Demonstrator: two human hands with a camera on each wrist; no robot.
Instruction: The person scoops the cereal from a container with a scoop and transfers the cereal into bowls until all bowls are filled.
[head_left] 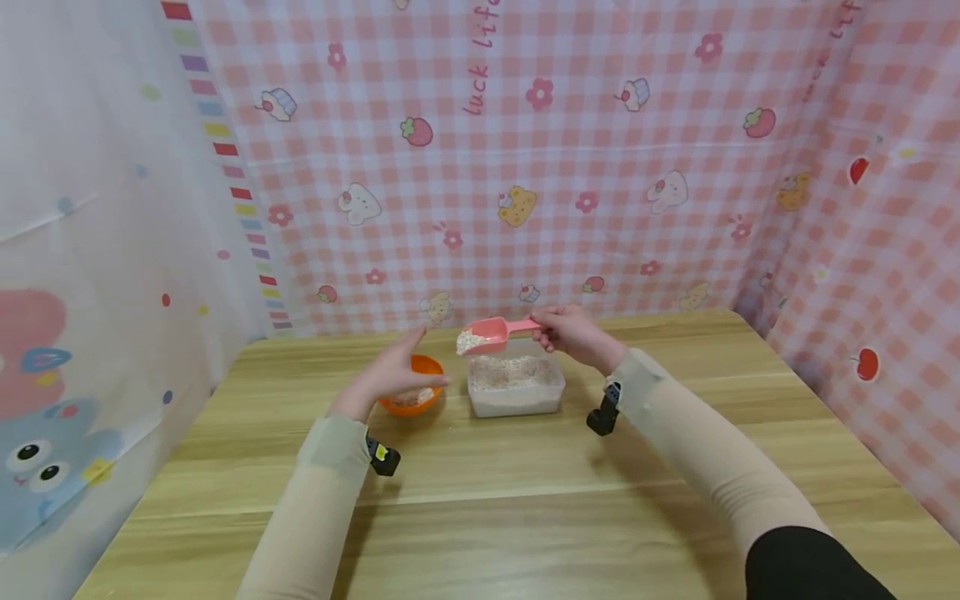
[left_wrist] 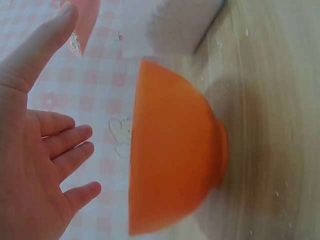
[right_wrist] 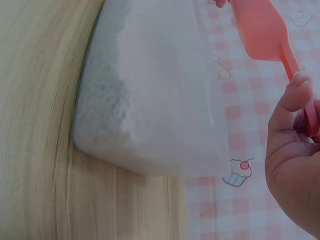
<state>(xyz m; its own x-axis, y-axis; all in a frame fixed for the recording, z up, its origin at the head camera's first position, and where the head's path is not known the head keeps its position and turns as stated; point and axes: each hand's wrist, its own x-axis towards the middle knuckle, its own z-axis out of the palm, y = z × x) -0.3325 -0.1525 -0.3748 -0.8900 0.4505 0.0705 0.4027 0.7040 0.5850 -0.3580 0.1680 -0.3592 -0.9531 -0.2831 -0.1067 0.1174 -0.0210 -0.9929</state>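
Note:
My right hand (head_left: 576, 332) grips the handle of a pink scoop (head_left: 493, 329), whose front end carries pale flakes like oats (head_left: 470, 341). The scoop hangs over the back left part of a translucent white tub (head_left: 517, 405) holding more flakes. Beside the tub, to the left, stands an orange bowl (head_left: 427, 365) with some flakes visible inside. Over this bowl is my left hand (head_left: 386, 373), thumb and fingers spread, covering part of it. In the left wrist view the palm lies apart from the bowl (left_wrist: 172, 150), holding nothing.
The wooden table (head_left: 480, 500) bears both containers near its back edge. A pink checked cloth (head_left: 480, 167) hangs behind and on the right, a white printed one (head_left: 112, 208) on the left. A few stray flakes lie near the bowl.

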